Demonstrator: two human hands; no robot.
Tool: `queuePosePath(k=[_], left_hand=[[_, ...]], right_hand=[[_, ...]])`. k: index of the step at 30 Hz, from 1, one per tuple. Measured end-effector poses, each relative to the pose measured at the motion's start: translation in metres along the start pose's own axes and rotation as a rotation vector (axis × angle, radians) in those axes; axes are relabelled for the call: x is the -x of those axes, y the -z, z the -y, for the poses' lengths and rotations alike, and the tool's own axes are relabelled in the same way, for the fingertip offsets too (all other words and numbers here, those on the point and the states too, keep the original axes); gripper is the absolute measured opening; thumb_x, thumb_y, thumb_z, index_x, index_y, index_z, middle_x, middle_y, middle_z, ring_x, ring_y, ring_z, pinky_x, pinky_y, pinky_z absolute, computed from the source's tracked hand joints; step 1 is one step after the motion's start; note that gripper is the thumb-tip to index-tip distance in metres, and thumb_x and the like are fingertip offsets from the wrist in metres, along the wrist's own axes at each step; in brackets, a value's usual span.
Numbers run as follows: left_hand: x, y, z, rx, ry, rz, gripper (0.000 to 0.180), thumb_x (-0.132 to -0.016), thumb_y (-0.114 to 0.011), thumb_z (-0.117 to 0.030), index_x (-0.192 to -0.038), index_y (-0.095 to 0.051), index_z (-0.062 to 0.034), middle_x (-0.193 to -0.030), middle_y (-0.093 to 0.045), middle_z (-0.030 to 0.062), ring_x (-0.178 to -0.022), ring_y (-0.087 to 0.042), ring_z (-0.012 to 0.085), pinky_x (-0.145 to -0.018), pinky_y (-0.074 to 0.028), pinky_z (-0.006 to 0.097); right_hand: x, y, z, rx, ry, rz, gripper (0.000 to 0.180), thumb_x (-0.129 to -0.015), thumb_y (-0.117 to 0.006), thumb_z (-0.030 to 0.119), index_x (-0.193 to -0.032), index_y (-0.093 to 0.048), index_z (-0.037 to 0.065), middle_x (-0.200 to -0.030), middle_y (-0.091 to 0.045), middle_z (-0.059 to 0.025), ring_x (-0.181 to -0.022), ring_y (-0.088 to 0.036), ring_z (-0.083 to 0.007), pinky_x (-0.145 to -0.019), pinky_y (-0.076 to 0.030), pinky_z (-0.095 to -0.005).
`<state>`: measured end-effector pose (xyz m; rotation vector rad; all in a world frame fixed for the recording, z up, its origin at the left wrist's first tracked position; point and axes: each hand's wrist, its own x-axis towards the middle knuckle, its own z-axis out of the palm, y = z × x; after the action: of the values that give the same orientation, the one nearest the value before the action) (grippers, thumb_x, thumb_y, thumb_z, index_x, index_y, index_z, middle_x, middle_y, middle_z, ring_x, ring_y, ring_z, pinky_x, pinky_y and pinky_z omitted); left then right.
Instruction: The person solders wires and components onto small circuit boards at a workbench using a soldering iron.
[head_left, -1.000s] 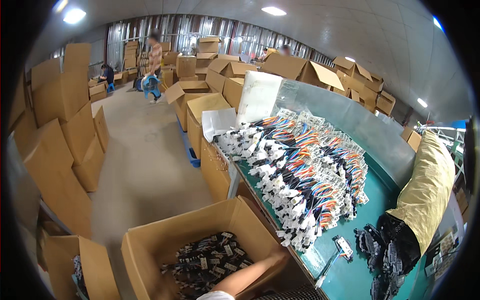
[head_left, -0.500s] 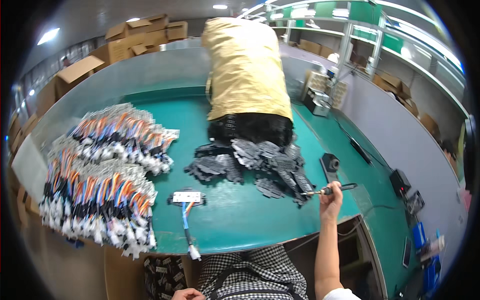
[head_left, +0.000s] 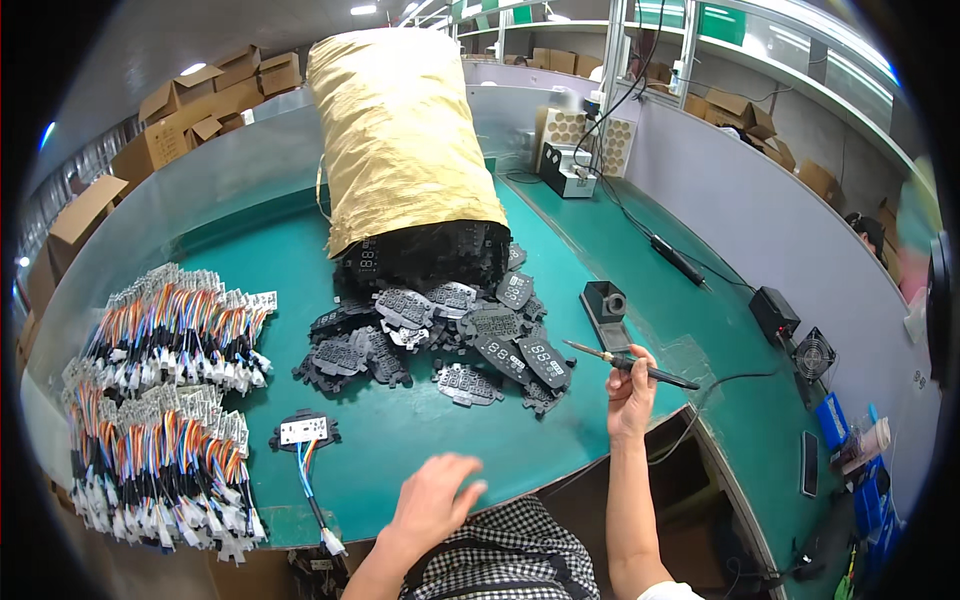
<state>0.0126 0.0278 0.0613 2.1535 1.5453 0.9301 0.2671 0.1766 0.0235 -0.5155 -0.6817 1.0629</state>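
right hand [head_left: 630, 395]: gripping soldering iron [head_left: 672, 379]; iron: showing black handle, slim metallic shaft, pointing left above green bench [head_left: 400, 450], near black panels [head_left: 495, 325] | left hand [head_left: 435, 500]: blurring, holding nothing visible, thumb standing apart | white board [head_left: 304, 431]: lying on black panel [head_left: 283, 441], trailing blue, orange wires

Left hand [head_left: 430, 502] risen from the bottom rim to over the six o'clock edge of the bench [head_left: 385, 440], iron [head_left: 670, 378] in right hand [head_left: 630, 400] tilted from nine o'clock to ten, view swung toward three o'clock
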Motion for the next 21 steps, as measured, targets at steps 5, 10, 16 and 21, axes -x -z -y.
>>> queuePosePath(k=[5, 10, 16, 21], left_hand=[[-0.102, -0.036, 0.018, -0.382, 0.073, -0.225, 0.027, -0.077, -0.056, -0.009, -0.105, -0.056, -0.0058, -0.091, -0.06, 0.0121, -0.085, -0.057, 0.029, -0.071, -0.048, 0.038], [-0.146, -0.066, 0.053, 0.07, 0.259, -0.212, 0.041, -0.073, -0.062, -0.017, -0.113, -0.056, -0.0091, -0.072, -0.063, 0.0119, -0.068, -0.06, 0.0278, -0.064, -0.048, 0.038], [-0.145, -0.062, 0.05, 0.453, 0.381, -0.558, 0.032, -0.073, -0.063, -0.002, -0.102, -0.05, -0.0026, -0.062, -0.057, 0.0027, -0.057, -0.052, 0.0068, -0.051, -0.042, 0.023], [-0.086, -0.027, 0.037, 0.931, 0.494, -0.574, 0.038, -0.078, -0.058, 0.0, -0.11, -0.038, -0.0001, -0.066, -0.058, 0.006, -0.053, -0.055, 0.0108, -0.049, -0.045, 0.021]], right_hand=[[0.001, 0.004, -0.005, 0.005, -0.009, -0.008, 0.032, -0.085, -0.06, 0.027, -0.107, -0.052, 0.006, -0.067, -0.05, -0.0003, -0.054, -0.045, -0.0084, -0.045, -0.034, -0.0192], [0.004, 0.004, -0.016, 0.029, -0.036, 0.014, 0.032, -0.086, -0.058, 0.027, -0.108, -0.051, 0.006, -0.067, -0.05, 0.0019, -0.053, -0.045, -0.0073, -0.045, -0.032, -0.0191], [0.005, 0.006, -0.016, 0.0, -0.046, 0.011, 0.032, -0.085, -0.059, 0.028, -0.107, -0.051, 0.006, -0.073, -0.051, 0.0026, -0.053, -0.044, -0.0069, -0.044, -0.031, -0.0188], [0.004, 0.005, -0.011, -0.011, -0.028, -0.041, 0.031, -0.085, -0.059, 0.027, -0.106, -0.05, 0.005, -0.068, -0.047, 0.002, -0.051, -0.043, -0.0065, -0.043, -0.031, -0.0189]])
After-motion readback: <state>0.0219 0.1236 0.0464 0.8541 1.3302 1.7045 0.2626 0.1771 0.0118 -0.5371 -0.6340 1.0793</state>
